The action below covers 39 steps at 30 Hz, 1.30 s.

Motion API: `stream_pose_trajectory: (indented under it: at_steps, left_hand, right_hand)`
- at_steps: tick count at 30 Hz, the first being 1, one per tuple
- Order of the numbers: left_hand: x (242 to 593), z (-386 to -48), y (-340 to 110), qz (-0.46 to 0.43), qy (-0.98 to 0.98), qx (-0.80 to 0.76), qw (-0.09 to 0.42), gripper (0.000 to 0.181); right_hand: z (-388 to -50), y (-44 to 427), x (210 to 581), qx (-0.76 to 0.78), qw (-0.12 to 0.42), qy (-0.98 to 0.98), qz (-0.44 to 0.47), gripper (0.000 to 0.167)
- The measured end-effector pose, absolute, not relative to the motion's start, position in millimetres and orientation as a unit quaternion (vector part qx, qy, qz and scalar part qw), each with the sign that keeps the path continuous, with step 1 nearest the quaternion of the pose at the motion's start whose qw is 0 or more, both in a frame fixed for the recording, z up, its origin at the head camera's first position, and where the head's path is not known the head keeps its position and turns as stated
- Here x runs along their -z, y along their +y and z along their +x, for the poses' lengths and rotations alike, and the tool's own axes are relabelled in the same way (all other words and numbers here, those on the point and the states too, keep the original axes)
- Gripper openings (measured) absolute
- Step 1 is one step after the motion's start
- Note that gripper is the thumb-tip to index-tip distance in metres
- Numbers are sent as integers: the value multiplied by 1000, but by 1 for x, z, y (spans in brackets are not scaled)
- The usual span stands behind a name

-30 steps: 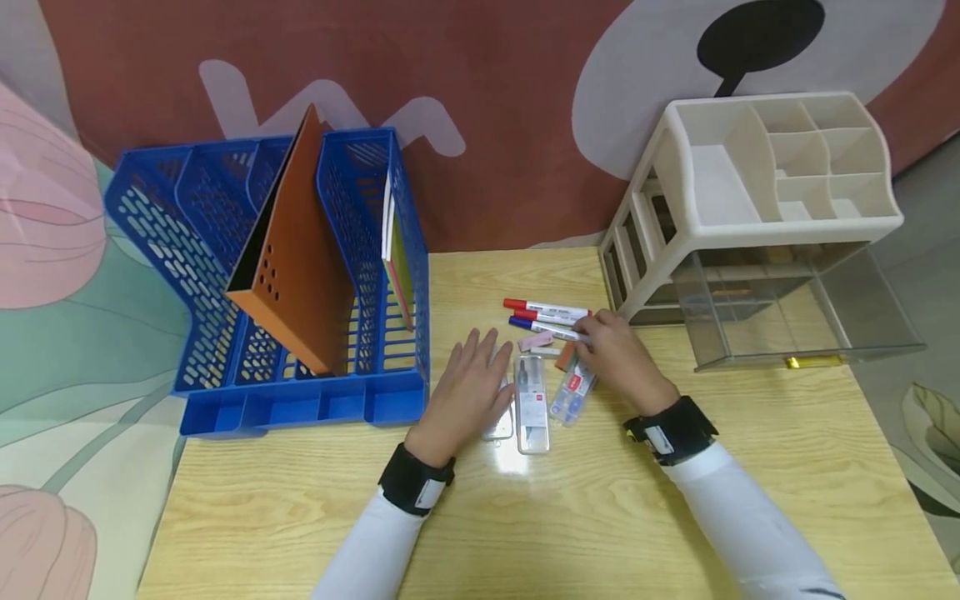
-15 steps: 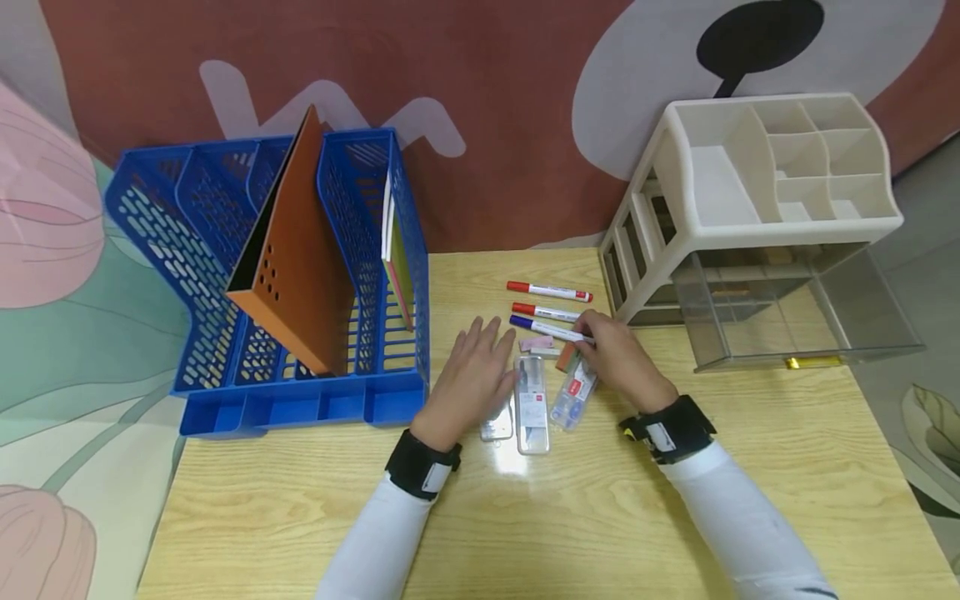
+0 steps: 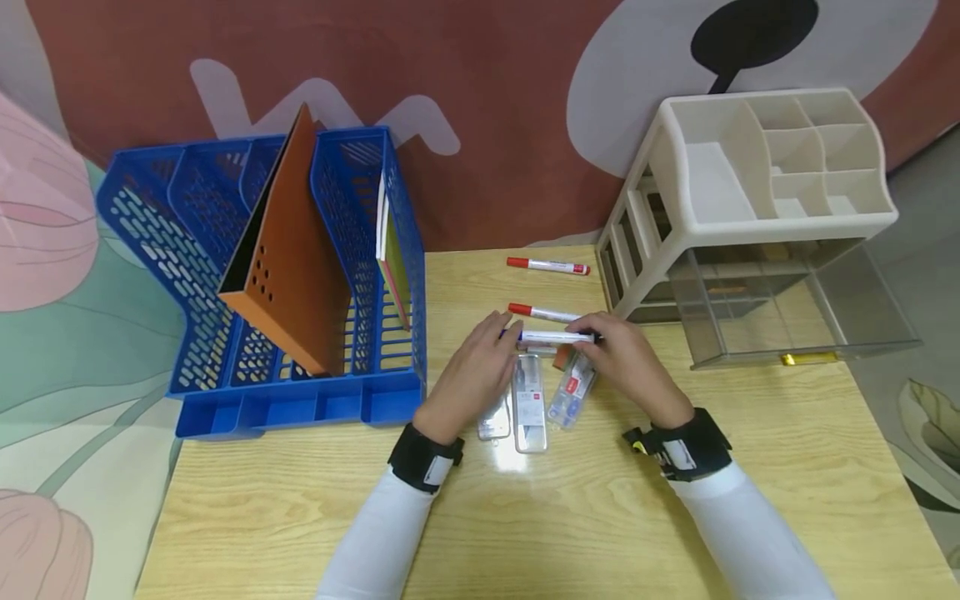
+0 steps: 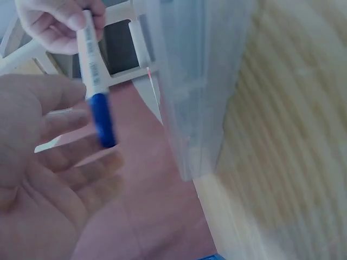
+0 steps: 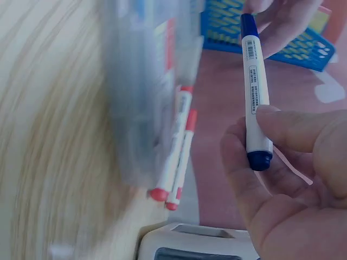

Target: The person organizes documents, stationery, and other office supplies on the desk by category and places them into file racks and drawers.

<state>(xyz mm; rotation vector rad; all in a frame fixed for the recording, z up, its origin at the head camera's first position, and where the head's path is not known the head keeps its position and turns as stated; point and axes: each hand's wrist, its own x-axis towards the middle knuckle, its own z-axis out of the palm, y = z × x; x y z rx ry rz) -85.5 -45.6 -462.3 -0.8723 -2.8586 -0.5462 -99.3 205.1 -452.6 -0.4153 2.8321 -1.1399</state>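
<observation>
Marker (image 5: pixel 255 78): white barrel, dark blue cap and end plug, black print. Two other markers (image 3: pixel 549 266): white barrels, red caps. Rack (image 3: pixel 300 406): uniform blue, walls patterned with rows of slots. Folder (image 3: pixel 300 258): orange outside, black within. Organizer (image 3: pixel 795 227): off-white; its drawer (image 3: pixel 750 352) is transparent with a greyish tint, handle (image 3: pixel 810 358) gold. Desk (image 3: pixel 570 525): pale yellow, streaked wood grain. Backdrop (image 3: pixel 510 108): brownish red, white shapes, one black oval. Sleeves (image 3: pixel 378 533): white. Wrist straps (image 3: pixel 411 458): black, white patches.
</observation>
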Motion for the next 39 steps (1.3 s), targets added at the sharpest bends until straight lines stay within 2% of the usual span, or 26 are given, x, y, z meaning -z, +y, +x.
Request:
stream_pose_trajectory:
  at_steps: [10,20,24,28,35,39]
  left_hand:
    - [459,-78,-43,-316,-910,239,123,37]
    - [459,-65,-36,-316,-878,339,121,37]
    - [462,-57,-30,-316,-867,369,114,36]
    - [461,-50,-25,-314,-855,396,115,31]
    - [459,-43,-16,-331,-826,431,148,29]
    - [455,-40,-15,-343,-816,439,156,32]
  right_hand:
    - [-83,206,441,440,19,892,-103,20]
    - [-69,200,438,729,36,683,-23,25]
    - [-63,192,439,802,28,597,-1,24]
    - [-57,187,437,823,11,568,-7,25]
    - [-46,180,434,800,-21,599,-28,30]
    - [-38,180,427,768,-65,636,-35,32]
